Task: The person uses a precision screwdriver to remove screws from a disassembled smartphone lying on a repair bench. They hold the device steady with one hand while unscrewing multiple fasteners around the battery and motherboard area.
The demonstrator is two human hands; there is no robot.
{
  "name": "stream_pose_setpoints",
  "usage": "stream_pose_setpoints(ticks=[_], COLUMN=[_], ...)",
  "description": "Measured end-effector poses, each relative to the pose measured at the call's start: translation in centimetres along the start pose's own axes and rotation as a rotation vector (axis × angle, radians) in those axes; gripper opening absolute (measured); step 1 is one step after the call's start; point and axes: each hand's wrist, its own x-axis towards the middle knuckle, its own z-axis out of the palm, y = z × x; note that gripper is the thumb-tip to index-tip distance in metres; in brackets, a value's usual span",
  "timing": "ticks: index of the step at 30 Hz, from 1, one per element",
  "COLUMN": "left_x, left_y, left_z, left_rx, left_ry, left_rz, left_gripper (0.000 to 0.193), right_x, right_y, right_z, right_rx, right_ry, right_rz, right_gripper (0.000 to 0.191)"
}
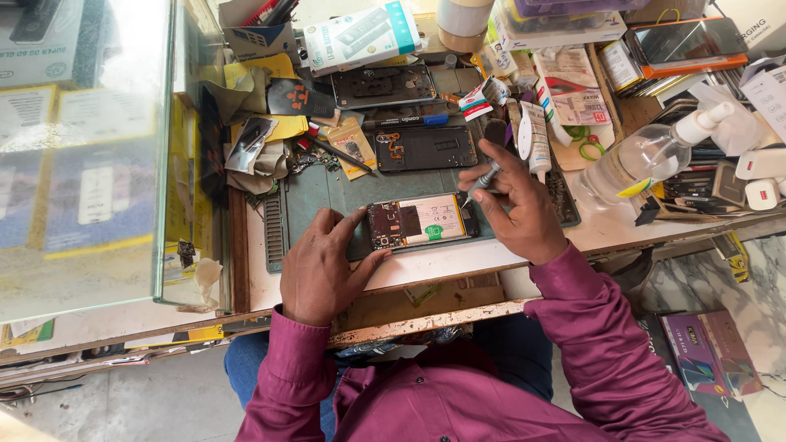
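While the left hand (323, 266) pinches the near-left end of the opened smartphone (422, 221), thumb on the near long edge and fingers curled over the short end, the phone lies flat and back-up on the grey-green work mat (327, 192), so that its battery and circuit board face the person. That grip looks meant to keep the light body from sliding or turning under pressure from the tool.

At the phone's far-right corner the right hand (520, 209) is closed around a slim precision screwdriver (483, 182), held like a pen between thumb and fingertips, with the tip angled down toward the edge of the frame; whether the tip sits in a screw is too small to tell. Holding it so low and close to the tip suits fine, light turning.

Just beyond the phone, on the same mat, lie two dark phone housings (426, 147), set aside but within reach. A white glue tube (536, 139) lies just beside the right hand, and a clear spray bottle (647, 155) rests on its side farther right on the crowded tabletop (458, 262). Boxes, packets and small parts crowd the far edge, and a glass display case (90, 147) stands at the left.
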Motion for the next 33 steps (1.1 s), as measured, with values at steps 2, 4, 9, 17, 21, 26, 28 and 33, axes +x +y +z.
stream_pose_setpoints(ticks=[2, 4, 9, 17, 21, 26, 28, 33], left_x=[-0.1, -0.2, -0.2, -0.3, -0.2, -0.3, -0.3, -0.2], left_y=[0.0, 0.0, -0.1, -0.1, -0.2, -0.3, -0.3, -0.3], left_z=[0.0, 0.0, 0.0, 0.1, 0.2, 0.1, 0.1, 0.1], left_rx=[0.001, -0.002, -0.013, -0.005, 0.004, -0.001, -0.003, -0.007], left_ry=[0.005, 0.027, 0.022, 0.039, 0.029, 0.039, 0.041, 0.033], left_rz=[0.003, 0.021, 0.011, 0.029, 0.024, 0.036, 0.036, 0.030], left_gripper=[0.066, 0.066, 0.065, 0.065, 0.066, 0.064, 0.064, 0.065], right_x=[-0.3, -0.5, 0.0, 3.6, 5.5, 6.5, 6.7, 6.2], right_y=[0.1, 0.2, 0.5, 4.2, 5.2, 5.1, 5.1, 5.7], right_z=[0.2, 0.2, -0.4, -1.4, -0.8, 0.0, 0.2, 0.1], right_rx=[0.035, 0.032, 0.104, 0.136, 0.172, 0.033, -0.006, 0.051], right_ry=[-0.017, -0.002, 0.095, 0.193, 0.172, 0.113, 0.107, 0.101], right_rz=[-0.069, -0.092, -0.085, -0.069, 0.065, 0.118, 0.144, 0.090], right_gripper=[0.068, 0.070, 0.072, 0.025, 0.020, 0.022, 0.024, 0.023])
